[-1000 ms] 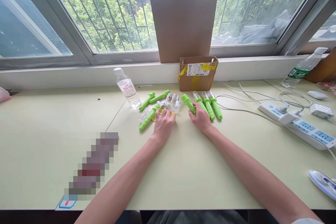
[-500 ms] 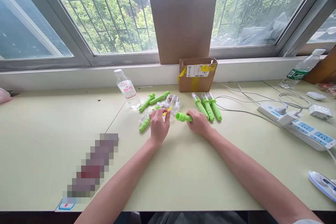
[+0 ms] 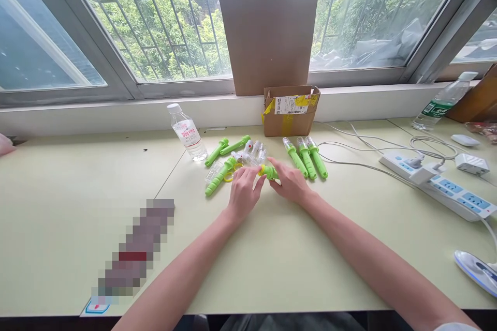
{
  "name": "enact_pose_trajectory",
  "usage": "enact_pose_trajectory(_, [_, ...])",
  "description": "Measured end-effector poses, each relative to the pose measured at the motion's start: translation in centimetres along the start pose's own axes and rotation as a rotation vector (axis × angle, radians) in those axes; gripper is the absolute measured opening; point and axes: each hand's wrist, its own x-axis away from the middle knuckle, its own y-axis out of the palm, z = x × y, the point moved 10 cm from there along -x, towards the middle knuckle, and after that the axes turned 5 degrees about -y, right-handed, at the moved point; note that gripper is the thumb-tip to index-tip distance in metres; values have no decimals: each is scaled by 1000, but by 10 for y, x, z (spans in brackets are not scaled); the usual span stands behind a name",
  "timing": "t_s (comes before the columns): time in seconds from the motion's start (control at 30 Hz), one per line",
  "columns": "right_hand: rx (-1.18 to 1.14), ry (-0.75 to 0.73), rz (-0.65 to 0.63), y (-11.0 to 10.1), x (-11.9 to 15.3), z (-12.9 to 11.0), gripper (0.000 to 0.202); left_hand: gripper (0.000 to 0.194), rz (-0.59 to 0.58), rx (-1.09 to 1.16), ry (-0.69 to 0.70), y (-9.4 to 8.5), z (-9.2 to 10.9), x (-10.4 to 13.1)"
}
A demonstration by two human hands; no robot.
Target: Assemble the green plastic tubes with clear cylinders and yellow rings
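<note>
My right hand (image 3: 290, 182) grips a green plastic tube (image 3: 271, 172) with a ribbed, threaded end pointing left. My left hand (image 3: 244, 189) is closed, its fingertips pinching a yellow ring (image 3: 262, 169) against that end. Whether the ring is fully around the tube is hidden by my fingers. Left of my left hand lie a green tube (image 3: 220, 178), loose yellow rings (image 3: 230, 176) and a clear cap (image 3: 213, 171). Two more green tubes (image 3: 235, 145) lie behind, beside a pile of clear and white pieces (image 3: 254, 151). Beyond my right hand are three green tubes with clear caps (image 3: 306, 158).
A water bottle (image 3: 188, 133) stands at the back left, a cardboard box (image 3: 290, 114) against the sill. On the right are a power strip (image 3: 438, 183), cables (image 3: 361, 139), a white charger (image 3: 471, 164) and another bottle (image 3: 442, 102). A blurred-out item (image 3: 135, 248) lies front left.
My left hand has moved right with the yellow ring, bringing it to the tube's threaded end. My right hand's fingers have shifted forward along the tube.
</note>
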Motion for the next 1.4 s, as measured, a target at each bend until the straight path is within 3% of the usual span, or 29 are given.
enact_pose_trajectory(0.1, [-13,-82,12,-4,0,-13,53,22,-31,41,-29,2,-3,0])
enact_pose_trajectory(0.23, [-77,-54,54,-10,0,-16,45,25,-46,155,-86,2,-7,0])
enact_pose_trajectory(0.43, [-480,7,151,-21,-3,-14,46,23,-36,362,-276,1,-20,0])
enact_pose_trajectory(0.53, [-871,104,31,-8,-5,-14,44,23,-74,499,-361,6,-26,0])
enact_pose_trajectory(0.6, [-1122,191,-77,7,-3,-17,40,25,-163,600,-407,16,-28,0])
enact_pose_trajectory(0.67, [-1251,270,-103,18,0,-17,38,27,-264,694,-450,28,-29,2])
enact_pose_trajectory(0.87, [-1336,431,59,28,5,1,43,33,-345,862,-625,43,-32,11])
enact_pose_trajectory(0.97, [-1361,502,186,26,8,14,46,40,-401,829,-638,47,-25,14])
enact_pose_trajectory(1.1, [-1283,539,280,21,11,26,49,41,-475,683,-521,47,-12,15])
enact_pose_trajectory(1.4, [-904,347,437,-12,15,20,40,26,-340,299,-265,27,-12,5])
